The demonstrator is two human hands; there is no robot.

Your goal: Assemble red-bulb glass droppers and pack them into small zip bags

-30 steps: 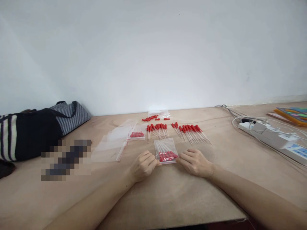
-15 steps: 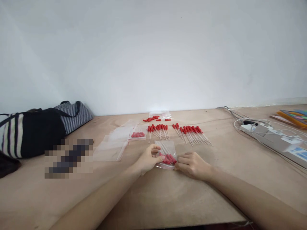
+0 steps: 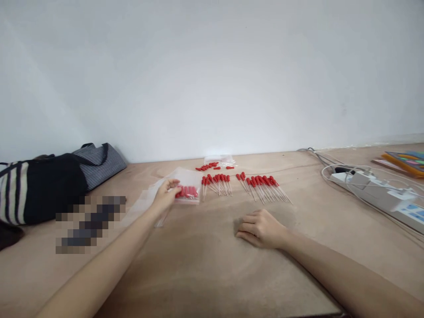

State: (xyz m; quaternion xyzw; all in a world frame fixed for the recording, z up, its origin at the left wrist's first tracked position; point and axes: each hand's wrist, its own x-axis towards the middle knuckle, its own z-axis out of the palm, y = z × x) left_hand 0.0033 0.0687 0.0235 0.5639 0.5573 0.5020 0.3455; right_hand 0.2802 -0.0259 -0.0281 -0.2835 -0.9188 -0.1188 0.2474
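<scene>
On the table [image 3: 205,265], left hand [image 3: 165,194] gripping a filled bag [image 3: 188,192], right hand [image 3: 260,229] loosely curled, empty

A striped dark bag [image 3: 49,185] lies far left; a white power strip [image 3: 380,192] and colourful book [image 3: 406,159] far right.

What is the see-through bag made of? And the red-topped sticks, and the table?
The bag under the left hand looks like thin clear plastic: glossy, and its red contents show through. The droppers seem to have matte red rubber bulbs on clear stems, glass or plastic, hard to tell. The table looks like unvarnished plywood, pale with faint grain.
</scene>
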